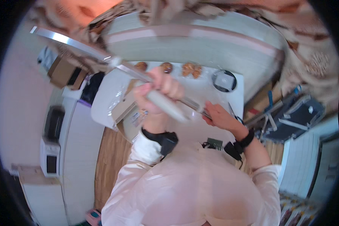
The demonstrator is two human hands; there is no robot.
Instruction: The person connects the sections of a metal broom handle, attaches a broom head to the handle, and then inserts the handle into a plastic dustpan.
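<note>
1. White rectangular tabletop (229,98) is sitting ahead of the person, carrying everything below.
2. Long silver metal blade with pale grey handle (101,55) is lying across the view, long axis running upper left to lower right, tip pointing upper left.
3. Crinkled clear plastic bag (115,98) is lying at the table's left end.
4. Round black-rimmed container (223,80) is sitting at the far right.
5. Browned pastries (191,70) are lining the far edge.
6. Left hand (159,90) is fisted round the handle.
7. Right hand (219,116) is pinching the blade's near end.
</note>
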